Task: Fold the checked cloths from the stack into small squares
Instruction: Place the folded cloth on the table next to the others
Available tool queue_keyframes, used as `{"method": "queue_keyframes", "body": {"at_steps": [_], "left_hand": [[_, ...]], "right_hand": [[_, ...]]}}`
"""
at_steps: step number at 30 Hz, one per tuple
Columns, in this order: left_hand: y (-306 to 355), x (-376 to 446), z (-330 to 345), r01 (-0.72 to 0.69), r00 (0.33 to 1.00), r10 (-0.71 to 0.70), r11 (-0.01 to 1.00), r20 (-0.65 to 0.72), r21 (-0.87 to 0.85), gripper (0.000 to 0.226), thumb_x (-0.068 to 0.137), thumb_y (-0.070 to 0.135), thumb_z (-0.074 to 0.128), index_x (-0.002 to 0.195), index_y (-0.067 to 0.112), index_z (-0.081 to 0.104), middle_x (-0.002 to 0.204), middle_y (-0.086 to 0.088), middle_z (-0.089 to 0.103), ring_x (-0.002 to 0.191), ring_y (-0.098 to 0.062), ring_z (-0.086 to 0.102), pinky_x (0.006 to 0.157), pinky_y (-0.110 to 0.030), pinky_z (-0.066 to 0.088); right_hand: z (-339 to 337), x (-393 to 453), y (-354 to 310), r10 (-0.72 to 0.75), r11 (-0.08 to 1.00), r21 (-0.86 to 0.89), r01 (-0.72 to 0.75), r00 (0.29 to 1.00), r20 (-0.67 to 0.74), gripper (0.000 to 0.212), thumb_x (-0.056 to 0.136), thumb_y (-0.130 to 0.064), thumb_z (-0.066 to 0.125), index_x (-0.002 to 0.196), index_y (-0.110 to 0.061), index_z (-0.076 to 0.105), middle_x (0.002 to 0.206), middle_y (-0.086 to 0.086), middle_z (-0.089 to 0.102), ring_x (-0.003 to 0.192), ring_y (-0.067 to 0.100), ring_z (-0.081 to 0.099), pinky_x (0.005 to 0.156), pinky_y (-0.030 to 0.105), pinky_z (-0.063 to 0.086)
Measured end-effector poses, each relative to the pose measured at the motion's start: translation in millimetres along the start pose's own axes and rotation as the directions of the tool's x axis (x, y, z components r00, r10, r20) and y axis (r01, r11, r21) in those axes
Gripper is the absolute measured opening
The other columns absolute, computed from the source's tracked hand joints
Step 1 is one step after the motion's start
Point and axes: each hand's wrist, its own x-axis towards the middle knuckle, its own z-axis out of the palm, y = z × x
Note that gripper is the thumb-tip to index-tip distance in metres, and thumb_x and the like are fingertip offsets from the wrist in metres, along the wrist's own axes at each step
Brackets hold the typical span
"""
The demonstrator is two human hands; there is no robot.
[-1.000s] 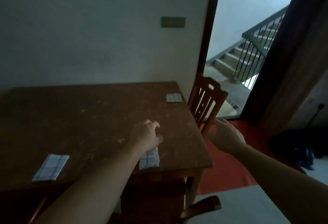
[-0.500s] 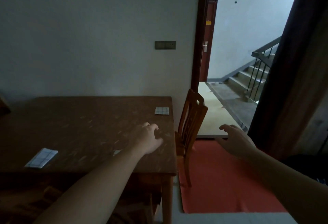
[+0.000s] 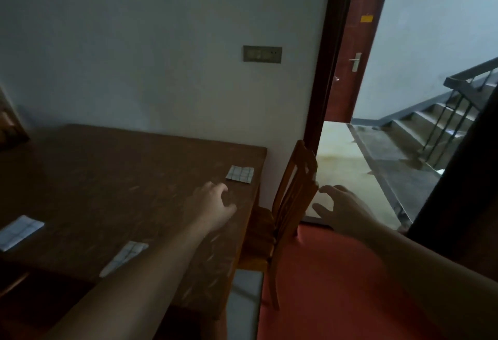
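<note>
A dim room beside an open doorway: I have my left hand point(image 3: 213, 204) stretched out over the right part of the brown wooden surface point(image 3: 107, 178), fingers loosely spread and holding nothing, whether it touches the wood I cannot tell. My right hand point(image 3: 342, 209) hangs in the air past the surface's right edge, fingers apart and empty, its fingertips point(image 3: 324, 188) just beside the back of a wooden chair point(image 3: 293, 204) that stands between the surface and the doorway. Three folded checked cloths lie well apart on the wood. One folded cloth point(image 3: 239, 174) sits near the far right corner, just beyond my left hand. A second folded cloth point(image 3: 124, 257) lies near the front edge, partly hidden by my left forearm. A third folded cloth point(image 3: 18, 231) rests at the left, cut off by the frame's border. A red mat point(image 3: 336, 285) covers the floor under the chair, and a staircase point(image 3: 431, 124) climbs outside the door. The stack itself is out of sight.
</note>
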Motion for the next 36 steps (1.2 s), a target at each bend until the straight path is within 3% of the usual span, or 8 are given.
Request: {"method": "queue_keyframes", "body": {"at_steps": [4,8,13,18,24,29,32,36], "left_hand": [[30,37,22,0.069,0.998,-0.069,0.997,-0.007,0.017,0.059,0.084,0.050,0.056,0.138,0.030,0.044,0.139,0.004,0.048,0.124,-0.017,0.047,0.097,-0.040,0.046],[73,72,50,0.138,0.990,-0.137,0.989,-0.019,0.049,0.065,0.083,0.052,0.053,0.142,0.029,0.041,0.145,0.005,0.045,0.130,-0.017,0.044,0.101,-0.042,0.044],[131,101,79,0.272,0.962,-0.268,0.958,-0.057,0.087,0.064,0.087,0.051,0.052,0.144,0.027,0.039,0.148,0.002,0.043,0.134,-0.019,0.041,0.107,-0.043,0.039],[167,138,97,0.407,0.913,-0.403,0.910,-0.062,0.074,0.063,0.088,0.050,0.053,0.145,0.029,0.037,0.149,0.002,0.040,0.133,-0.019,0.042,0.106,-0.038,0.038],[163,206,132,0.543,0.832,-0.537,0.840,-0.137,0.006,0.059,0.086,0.052,0.053,0.140,0.033,0.042,0.143,0.004,0.046,0.126,-0.018,0.047,0.102,-0.038,0.042],[137,271,177,0.615,0.760,-0.625,0.780,-0.180,-0.113,0.053,0.072,0.077,0.050,0.114,0.045,0.056,0.108,0.019,0.062,0.092,-0.007,0.061,0.077,-0.036,0.056],[120,293,204,0.688,0.698,-0.701,0.713,-0.148,-0.132,0.059,0.069,0.081,0.049,0.115,0.044,0.055,0.112,0.017,0.060,0.097,-0.010,0.061,0.081,-0.038,0.056],[119,312,207,0.744,0.639,-0.762,0.647,-0.104,-0.166,0.048,0.086,0.057,0.052,0.128,0.034,0.054,0.133,0.003,0.056,0.117,-0.019,0.054,0.098,-0.035,0.046]], "right_hand": [[2,66,40,-0.100,0.995,-0.004,0.100,0.994,0.043,0.046,0.091,-0.048,0.052,0.131,-0.026,0.052,0.131,0.004,0.056,0.110,0.023,0.057,0.090,0.038,0.046],[10,133,80,-0.181,0.983,0.033,0.178,0.978,0.108,0.054,0.091,-0.051,0.050,0.139,-0.025,0.045,0.141,0.003,0.048,0.126,0.027,0.048,0.101,0.040,0.040],[16,214,131,-0.321,0.947,0.074,0.313,0.918,0.232,0.063,0.086,-0.060,0.046,0.142,-0.030,0.040,0.148,0.001,0.041,0.132,0.025,0.042,0.105,0.048,0.039],[10,288,149,-0.443,0.896,0.116,0.428,0.851,0.284,0.060,0.091,-0.055,0.045,0.143,-0.026,0.038,0.147,0.004,0.041,0.133,0.027,0.040,0.107,0.045,0.037],[41,384,140,-0.573,0.816,0.140,0.562,0.750,0.329,0.055,0.091,-0.057,0.042,0.140,-0.030,0.040,0.143,0.001,0.044,0.128,0.026,0.044,0.102,0.041,0.038],[89,460,132,-0.604,0.774,0.117,0.622,0.671,0.430,0.059,0.089,-0.061,0.041,0.136,-0.025,0.045,0.137,0.000,0.049,0.124,0.024,0.049,0.102,0.040,0.040],[125,506,120,-0.619,0.756,0.138,0.640,0.629,0.471,0.074,0.080,-0.077,0.036,0.134,-0.027,0.048,0.135,-0.004,0.049,0.123,0.023,0.050,0.101,0.043,0.044],[167,542,91,-0.640,0.711,0.145,0.688,0.548,0.539,0.068,0.089,-0.058,0.047,0.142,-0.018,0.039,0.143,0.005,0.044,0.130,0.027,0.043,0.106,0.045,0.039]]}}
